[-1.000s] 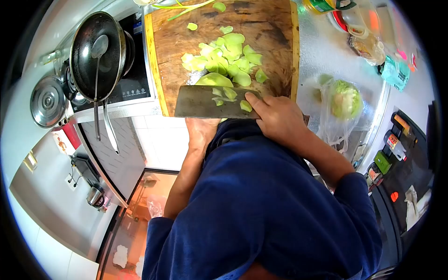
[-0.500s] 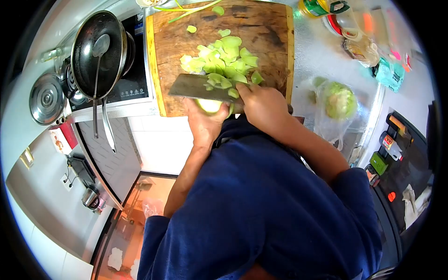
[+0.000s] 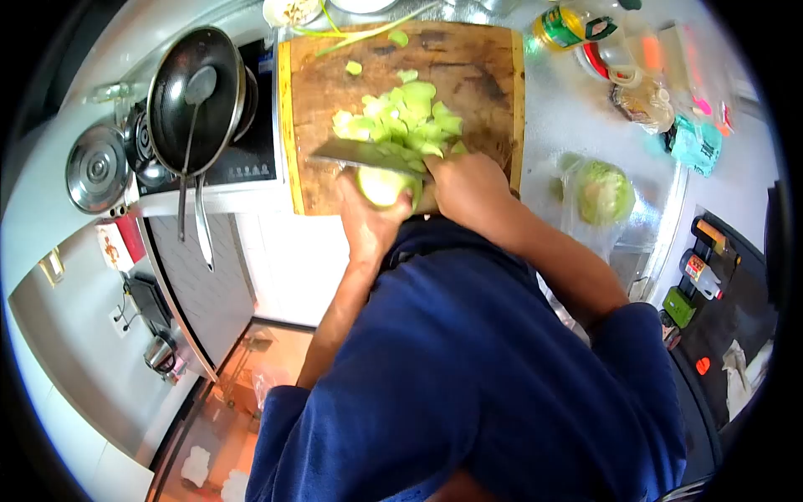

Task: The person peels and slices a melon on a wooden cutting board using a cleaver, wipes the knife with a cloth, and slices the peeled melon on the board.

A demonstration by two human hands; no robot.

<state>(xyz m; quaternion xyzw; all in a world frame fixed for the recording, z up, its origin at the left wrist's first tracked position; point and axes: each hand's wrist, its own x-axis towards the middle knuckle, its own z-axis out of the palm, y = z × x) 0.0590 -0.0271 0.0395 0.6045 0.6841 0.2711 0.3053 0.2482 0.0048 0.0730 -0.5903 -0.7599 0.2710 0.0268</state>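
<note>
A pale green round vegetable (image 3: 382,187) is held in my left hand (image 3: 368,222) near the front edge of the wooden cutting board (image 3: 485,75). My right hand (image 3: 468,184) is closed around the handle of a cleaver (image 3: 343,153); the handle is mostly hidden by my fingers. The broad blade points left and lies against the top of the vegetable. Just beyond the blade, a heap of thin light green slices (image 3: 401,113) rests on the board. Two small loose pieces and green onion stalks (image 3: 368,35) are near the far edge.
Left of the board, a wok (image 3: 192,100) with a ladle sits on the stove, beside a steel lid (image 3: 98,171). To the right are a bagged green vegetable (image 3: 604,192), an oil bottle (image 3: 565,27) and a teal packet (image 3: 696,144). A small bowl (image 3: 291,12) stands at the back.
The cleaver blade has tilted and no longer carries clearly visible slices on its face. More of the vegetable's top shows. The whole view has shifted slightly, with the board appearing lower.
</note>
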